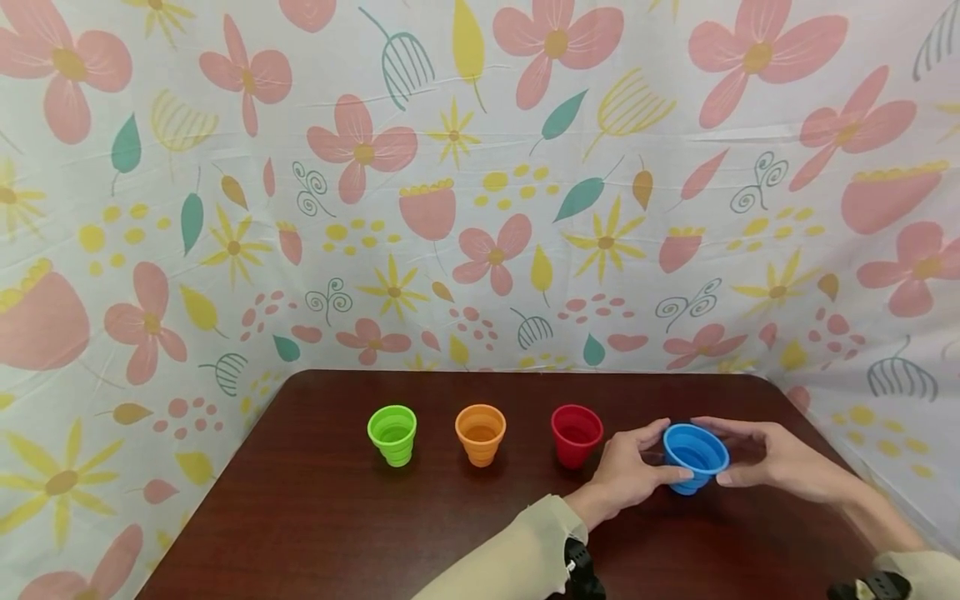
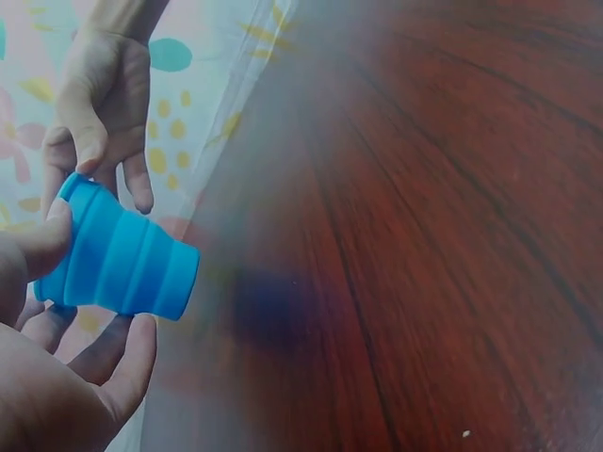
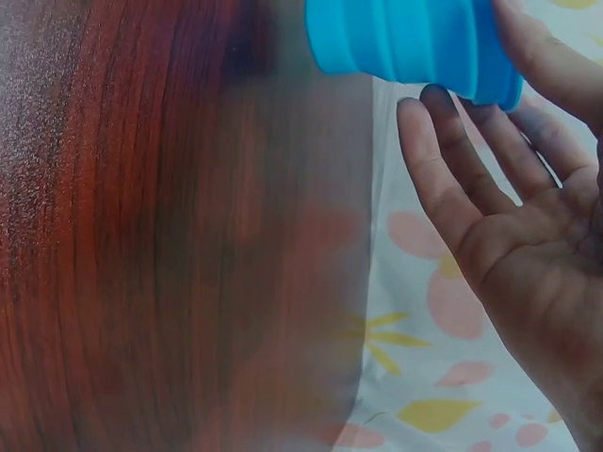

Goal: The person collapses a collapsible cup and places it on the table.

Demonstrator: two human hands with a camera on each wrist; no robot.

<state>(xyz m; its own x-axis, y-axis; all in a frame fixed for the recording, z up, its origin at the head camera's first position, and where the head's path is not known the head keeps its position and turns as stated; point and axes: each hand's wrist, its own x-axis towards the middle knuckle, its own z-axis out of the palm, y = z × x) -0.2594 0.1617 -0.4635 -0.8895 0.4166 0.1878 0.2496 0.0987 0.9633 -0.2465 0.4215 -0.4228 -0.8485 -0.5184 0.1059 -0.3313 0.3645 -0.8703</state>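
Observation:
A blue collapsible cup (image 1: 693, 457) with stepped sides is between both hands at the right part of the table. My left hand (image 1: 628, 469) grips it from the left, thumb at the rim and fingers round the far side. From the right, my right hand (image 1: 776, 457) holds it at the rim between thumb and fingers. The left wrist view shows the blue cup (image 2: 127, 250) with its base off the table and a dark blur of it on the tabletop. In the right wrist view the right hand's fingers (image 3: 471, 174) reach the blue cup (image 3: 410, 38) near its rim.
In a row to the left stand a red cup (image 1: 576, 437), an orange cup (image 1: 480, 436) and a green cup (image 1: 393, 436), all upright. The red one is close beside my left hand. Flower-printed cloth (image 1: 465, 183) surrounds the dark wooden table (image 1: 337, 533) at the back and sides.

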